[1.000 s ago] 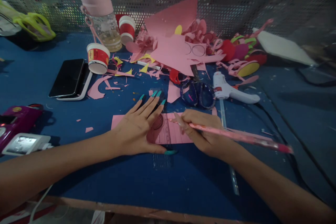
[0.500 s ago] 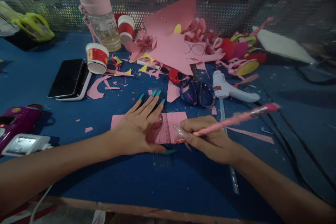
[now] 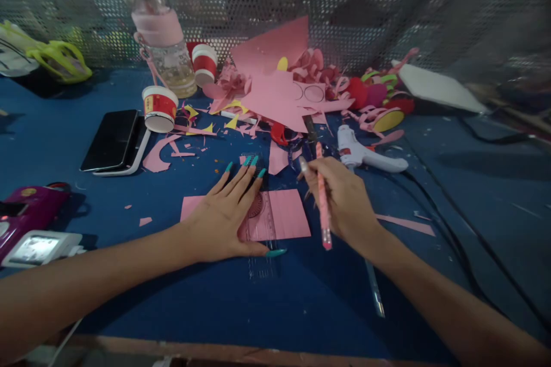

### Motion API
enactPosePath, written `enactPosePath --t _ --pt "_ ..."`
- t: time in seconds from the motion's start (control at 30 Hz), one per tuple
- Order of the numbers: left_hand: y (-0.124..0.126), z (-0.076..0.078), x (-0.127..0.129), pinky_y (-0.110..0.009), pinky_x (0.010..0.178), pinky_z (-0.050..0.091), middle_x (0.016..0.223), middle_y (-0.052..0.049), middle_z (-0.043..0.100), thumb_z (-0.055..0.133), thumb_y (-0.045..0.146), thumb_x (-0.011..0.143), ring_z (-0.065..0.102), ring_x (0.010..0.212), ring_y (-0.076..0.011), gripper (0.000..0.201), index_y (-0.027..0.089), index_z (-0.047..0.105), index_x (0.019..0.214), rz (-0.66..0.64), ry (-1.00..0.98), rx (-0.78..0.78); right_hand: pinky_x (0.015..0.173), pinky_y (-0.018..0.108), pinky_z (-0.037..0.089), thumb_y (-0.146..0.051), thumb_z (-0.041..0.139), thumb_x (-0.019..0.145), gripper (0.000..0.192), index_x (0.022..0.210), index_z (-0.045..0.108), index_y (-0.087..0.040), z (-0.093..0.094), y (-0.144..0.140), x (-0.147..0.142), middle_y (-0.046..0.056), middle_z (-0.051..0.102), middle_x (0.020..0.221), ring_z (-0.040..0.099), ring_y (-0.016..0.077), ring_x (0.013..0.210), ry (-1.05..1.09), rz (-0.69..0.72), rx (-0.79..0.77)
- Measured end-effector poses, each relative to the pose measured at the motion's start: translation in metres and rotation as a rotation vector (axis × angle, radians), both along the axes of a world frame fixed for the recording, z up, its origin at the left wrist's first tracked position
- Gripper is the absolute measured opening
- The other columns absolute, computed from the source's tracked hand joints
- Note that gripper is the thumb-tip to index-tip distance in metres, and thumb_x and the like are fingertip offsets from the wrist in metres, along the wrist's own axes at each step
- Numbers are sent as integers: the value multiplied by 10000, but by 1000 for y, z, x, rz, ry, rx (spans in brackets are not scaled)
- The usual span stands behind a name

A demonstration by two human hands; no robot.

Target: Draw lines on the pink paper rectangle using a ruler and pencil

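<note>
My left hand (image 3: pixel 226 212) lies flat with its fingers spread over a clear ruler (image 3: pixel 261 268). Beneath the ruler is a pink paper strip (image 3: pixel 290 215), partly covered by the hand. Just right of the strip, my right hand (image 3: pixel 344 195) is closed around a pink pencil (image 3: pixel 322 200), its eraser end pointing toward me and its other end toward the back of the table. Behind that hand are dark blue scissors (image 3: pixel 297 152), mostly hidden. A white glue gun (image 3: pixel 365 152) lies beyond the right hand, and a clear glue stick (image 3: pixel 375 292) shows below the wrist.
Pink paper sheets and cut scraps (image 3: pixel 271 94) are heaped at the back. Left stand a bottle (image 3: pixel 166 51) and paper cups (image 3: pixel 160 109), near a black phone (image 3: pixel 112 140). A purple device (image 3: pixel 34 206) lies at far left. Black cables (image 3: pixel 451 246) cross the right side.
My right hand has lifted off the paper and moved up and right, swinging the pencil so its eraser end points toward me. The left hand stays on the ruler. The view has tilted slightly.
</note>
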State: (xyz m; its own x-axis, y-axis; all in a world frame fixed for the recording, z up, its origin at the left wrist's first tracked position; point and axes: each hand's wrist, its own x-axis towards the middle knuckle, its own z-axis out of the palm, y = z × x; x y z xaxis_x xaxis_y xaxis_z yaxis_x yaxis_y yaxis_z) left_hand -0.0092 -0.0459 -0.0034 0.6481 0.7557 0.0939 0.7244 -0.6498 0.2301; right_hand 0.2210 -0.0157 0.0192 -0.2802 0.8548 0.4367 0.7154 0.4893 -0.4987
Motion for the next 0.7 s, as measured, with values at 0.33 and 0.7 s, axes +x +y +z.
enactPosePath --t 0.33,0.7 --pt "-2 -2 2 -575 1177 143 1548 -297 244 250 905 759 188 1462 -405 1183 -26 288 1488 12 34 63 508 254 418 -346 682 817 295 889 417 -239 -6 -4 -8 -67 457 679 437 85 511 401 155 -410" --pt "-3 2 -2 -595 1161 188 1542 -292 272 245 894 771 215 1450 -418 1155 -4 282 1496 47 38 67 672 350 452 -165 578 810 166 842 437 -246 -13 0 -2 -1 521 816 527 159 712 295 48 -196"
